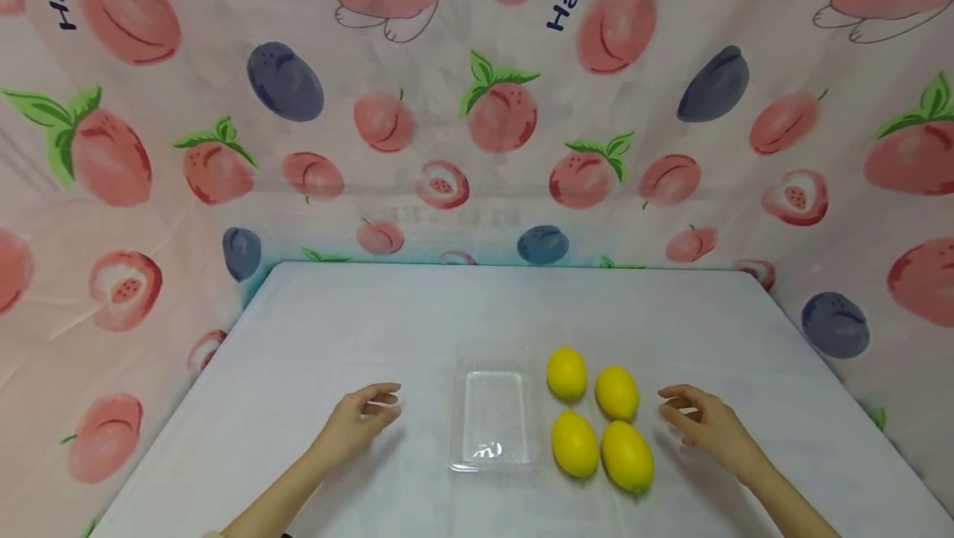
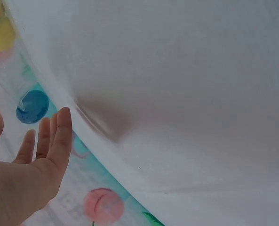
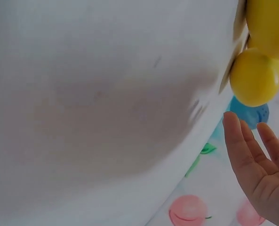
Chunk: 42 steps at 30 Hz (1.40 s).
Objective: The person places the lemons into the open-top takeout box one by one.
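Note:
A clear plastic box (image 1: pixel 456 422) lies on the white table, with nothing visible inside it. Just to its right several yellow lemons (image 1: pixel 575 444) are grouped in two rough rows. My left hand (image 1: pixel 361 415) hovers left of the box, its fingers loosely bent and holding nothing. On the other side, my right hand (image 1: pixel 704 422) hangs in the air right of the lemons, also holding nothing. The right wrist view shows a lemon (image 3: pixel 256 77) beyond the relaxed fingertips, apart from them. Blurred yellow lemons (image 2: pixel 0 28) appear at the corner of the left wrist view.
The white table (image 1: pixel 358 314) reaches back to a hanging cloth (image 1: pixel 417 66) printed with peaches and blue fruit. The cloth also stands along both sides of the table. Shadows of both hands fall on the tabletop.

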{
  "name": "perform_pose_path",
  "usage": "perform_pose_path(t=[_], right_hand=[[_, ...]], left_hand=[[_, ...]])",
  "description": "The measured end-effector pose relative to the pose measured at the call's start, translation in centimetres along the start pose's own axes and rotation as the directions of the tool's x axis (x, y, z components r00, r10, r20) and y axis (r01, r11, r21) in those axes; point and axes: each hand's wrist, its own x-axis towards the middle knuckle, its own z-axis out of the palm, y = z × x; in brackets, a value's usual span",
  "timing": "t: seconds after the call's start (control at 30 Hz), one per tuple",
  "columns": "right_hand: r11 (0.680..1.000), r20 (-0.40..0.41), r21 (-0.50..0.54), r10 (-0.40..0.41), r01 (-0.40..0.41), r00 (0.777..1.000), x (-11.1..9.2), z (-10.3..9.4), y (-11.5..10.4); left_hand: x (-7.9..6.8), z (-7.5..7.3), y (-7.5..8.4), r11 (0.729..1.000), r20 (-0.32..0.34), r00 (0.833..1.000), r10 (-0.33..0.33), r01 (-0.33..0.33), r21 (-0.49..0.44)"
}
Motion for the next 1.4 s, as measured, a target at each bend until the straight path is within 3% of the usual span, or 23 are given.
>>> perform_pose_path(t=[0.2, 0.43, 0.6, 0.87, 0.97, 1.1, 1.23, 1.4], right_hand=[[1.0, 0.031, 0.007, 0.002, -0.003, 1.0, -0.7, 0.5, -0.8], [0.996, 0.086, 0.076, 0.034, -0.04, 0.996, -1.2, 0.9, -1.0], [0.982, 0.134, 0.17, 0.065, -0.087, 0.989, -1.2, 1.0, -1.0], [0.981, 0.171, 0.162, 0.081, -0.109, 0.982, -0.7, 1.2, -1.2], [0.981, 0.184, 0.156, 0.082, -0.112, 0.979, -0.6, 1.2, -1.3], [0.979, 0.204, 0.148, 0.105, -0.137, 0.973, -0.7, 1.2, -1.3], [0.977, 0.226, 0.154, 0.114, -0.151, 0.967, -0.6, 1.3, -1.3], [0.977, 0.283, 0.184, 0.052, -0.107, 0.958, -0.6, 1.5, -1.3]], left_hand=[[0.1, 0.7, 0.3, 0.996, 0.058, 0.998, 0.006, -0.002, -0.084], [0.0, 2.1, 0.7, 0.978, 0.136, 0.99, -0.029, 0.056, -0.202], [0.0, 2.7, 1.3, 0.975, 0.129, 0.991, -0.028, 0.055, -0.215], [0.0, 3.3, 1.9, 0.965, 0.156, 0.985, -0.075, 0.111, -0.238], [-0.1, 3.6, 2.1, 0.941, 0.182, 0.975, -0.128, 0.177, -0.287], [0.1, 4.0, 2.3, 0.888, 0.21, 0.957, -0.2, 0.268, -0.374], [0.4, 4.2, 2.6, 0.845, 0.234, 0.945, -0.228, 0.312, -0.435], [0.7, 4.4, 3.0, 0.816, 0.25, 0.937, -0.245, 0.338, -0.468]])
